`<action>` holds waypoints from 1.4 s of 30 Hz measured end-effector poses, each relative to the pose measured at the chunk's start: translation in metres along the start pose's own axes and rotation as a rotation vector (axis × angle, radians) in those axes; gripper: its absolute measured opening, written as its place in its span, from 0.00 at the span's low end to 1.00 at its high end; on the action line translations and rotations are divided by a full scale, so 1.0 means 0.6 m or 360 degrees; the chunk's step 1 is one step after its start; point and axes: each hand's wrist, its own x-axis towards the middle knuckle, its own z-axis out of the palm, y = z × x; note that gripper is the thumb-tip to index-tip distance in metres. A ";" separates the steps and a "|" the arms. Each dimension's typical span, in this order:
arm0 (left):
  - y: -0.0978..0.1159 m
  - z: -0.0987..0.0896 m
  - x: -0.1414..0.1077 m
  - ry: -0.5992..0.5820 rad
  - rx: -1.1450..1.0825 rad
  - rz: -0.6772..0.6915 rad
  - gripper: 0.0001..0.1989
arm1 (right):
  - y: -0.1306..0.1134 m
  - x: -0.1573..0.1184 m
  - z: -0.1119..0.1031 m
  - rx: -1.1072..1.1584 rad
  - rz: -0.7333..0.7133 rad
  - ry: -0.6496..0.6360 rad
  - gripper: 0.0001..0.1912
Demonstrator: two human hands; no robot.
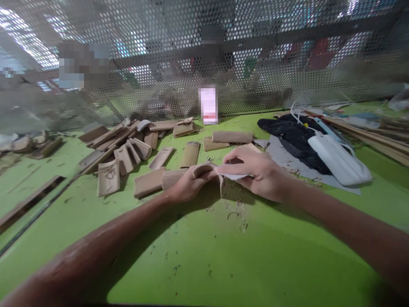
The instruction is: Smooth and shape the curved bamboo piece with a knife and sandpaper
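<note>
My left hand (pixel 187 184) is closed around a curved, split piece of bamboo (pixel 221 183), whose arched edge faces me. In my right hand (pixel 263 172) is a folded pale sheet, which looks like sandpaper (pixel 234 175), pinched between thumb and fingers. The sheet meets the bamboo piece at its right side, where the hands come together. Beneath them, thin curled shavings (pixel 238 213) lie on the green table (pixel 198 264). Just behind the left hand rests another bamboo piece (pixel 172 178).
A pile of bamboo pieces (pixel 118 134) lies at the back left. On the right are a black cloth (pixel 290 138), a white face mask (pixel 338 160) and long thin strips (pixel 377 136). A perforated metal screen (pixel 159 76) stands behind the table, with a pinkish-white upright object (pixel 209 104) before it.
</note>
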 end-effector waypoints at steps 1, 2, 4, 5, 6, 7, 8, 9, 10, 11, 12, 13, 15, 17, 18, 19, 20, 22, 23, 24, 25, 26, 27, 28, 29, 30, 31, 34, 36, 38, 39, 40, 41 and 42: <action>-0.002 0.000 0.000 0.0006 0.0009 -0.0007 0.17 | 0.001 -0.002 0.003 0.0017 -0.0006 0.0023 0.19; -0.004 0.000 0.000 0.0003 0.0007 -0.0003 0.16 | -0.001 -0.005 0.006 0.0050 -0.0005 0.0031 0.19; -0.005 0.000 0.000 -0.0037 -0.0024 0.0031 0.15 | -0.008 -0.014 0.012 0.0115 0.0002 0.0022 0.19; -0.004 0.001 0.001 -0.0050 -0.0045 0.0048 0.14 | -0.013 -0.019 0.015 0.0117 0.0006 0.0021 0.20; -0.003 0.002 0.001 -0.0051 -0.0061 0.0058 0.14 | -0.019 -0.023 0.017 0.0085 0.0002 0.0037 0.20; -0.001 0.003 0.002 -0.0041 -0.0071 0.0055 0.13 | -0.024 -0.026 0.020 0.0019 0.0001 0.0062 0.21; 0.000 0.004 0.003 -0.0025 -0.0078 0.0046 0.13 | -0.027 -0.029 0.022 -0.0065 -0.0007 0.0089 0.20; 0.001 0.005 0.004 -0.0005 -0.0082 0.0034 0.13 | -0.030 -0.030 0.024 -0.0147 -0.0011 0.0112 0.20; 0.001 0.005 0.004 0.0014 -0.0085 0.0025 0.13 | -0.030 -0.029 0.026 -0.0218 -0.0012 0.0121 0.19; 0.001 0.005 0.005 0.0025 -0.0087 0.0021 0.13 | -0.028 -0.027 0.027 -0.0273 -0.0013 0.0121 0.18; 0.000 0.006 0.005 0.0038 -0.0089 0.0023 0.13 | -0.025 -0.024 0.027 -0.0316 -0.0013 0.0108 0.18; -0.001 0.006 0.005 0.0046 -0.0088 0.0030 0.13 | -0.021 -0.021 0.027 -0.0349 -0.0011 0.0090 0.17; -0.004 0.004 0.004 0.0051 -0.0066 0.0019 0.13 | -0.011 -0.014 0.023 -0.0396 -0.0027 0.0077 0.17; -0.005 0.002 0.003 0.0045 -0.0021 -0.0019 0.13 | -0.006 -0.012 0.018 -0.0416 -0.0080 0.0058 0.17; -0.006 0.001 0.003 0.0030 0.0007 -0.0038 0.13 | -0.007 -0.012 0.016 -0.0414 -0.0098 0.0051 0.17; -0.006 -0.001 0.003 0.0006 0.0028 -0.0046 0.13 | -0.009 -0.014 0.015 -0.0408 -0.0107 0.0038 0.17; -0.006 -0.003 0.004 -0.0026 0.0031 -0.0029 0.13 | -0.013 -0.016 0.015 -0.0398 -0.0096 0.0017 0.17; -0.007 -0.005 0.005 -0.0103 0.0005 0.0018 0.13 | -0.020 -0.020 0.017 -0.0389 -0.0081 -0.0009 0.17; -0.007 -0.006 0.005 -0.0117 -0.0007 0.0028 0.14 | -0.021 -0.021 0.018 -0.0397 -0.0083 -0.0012 0.17; -0.007 -0.006 0.006 -0.0111 -0.0009 0.0019 0.14 | -0.019 -0.020 0.020 -0.0418 -0.0109 -0.0004 0.17; -0.007 -0.005 0.006 -0.0091 0.0002 -0.0003 0.14 | -0.014 -0.018 0.021 -0.0453 -0.0153 0.0013 0.17; -0.007 -0.005 0.006 -0.0069 0.0020 -0.0032 0.13 | -0.007 -0.016 0.022 -0.0496 -0.0198 0.0042 0.16; -0.007 -0.004 0.005 -0.0054 0.0034 -0.0048 0.13 | 0.000 -0.014 0.022 -0.0538 -0.0248 0.0069 0.16; -0.007 -0.004 0.005 -0.0059 0.0040 -0.0044 0.13 | 0.006 -0.012 0.022 -0.0570 -0.0300 0.0086 0.15; -0.008 -0.004 0.005 -0.0081 0.0040 -0.0032 0.14 | 0.011 -0.012 0.023 -0.0585 -0.0325 0.0100 0.15; -0.008 -0.004 0.005 -0.0099 0.0036 -0.0016 0.14 | 0.013 -0.013 0.023 -0.0577 -0.0333 0.0107 0.14; -0.008 -0.005 0.004 -0.0111 0.0036 -0.0007 0.14 | 0.013 -0.015 0.023 -0.0563 -0.0318 0.0115 0.14; -0.008 -0.007 0.005 -0.0098 0.0068 -0.0014 0.15 | 0.002 -0.022 0.025 -0.0532 -0.0258 0.0154 0.15; -0.007 -0.007 0.005 -0.0096 0.0067 0.0000 0.15 | -0.006 -0.024 0.028 -0.0530 -0.0242 0.0181 0.17; -0.006 -0.007 0.006 -0.0104 0.0046 0.0029 0.15 | -0.009 -0.024 0.031 -0.0530 -0.0263 0.0190 0.18; -0.006 -0.006 0.006 -0.0108 0.0037 0.0032 0.16 | -0.008 -0.023 0.032 -0.0534 -0.0283 0.0194 0.19; -0.005 -0.006 0.006 -0.0105 0.0035 0.0026 0.16 | -0.007 -0.022 0.032 -0.0548 -0.0300 0.0194 0.20; -0.005 -0.006 0.006 -0.0103 0.0038 0.0013 0.16 | -0.006 -0.021 0.032 -0.0567 -0.0311 0.0194 0.20; -0.005 -0.006 0.006 -0.0101 0.0041 0.0006 0.15 | -0.005 -0.020 0.033 -0.0581 -0.0318 0.0200 0.20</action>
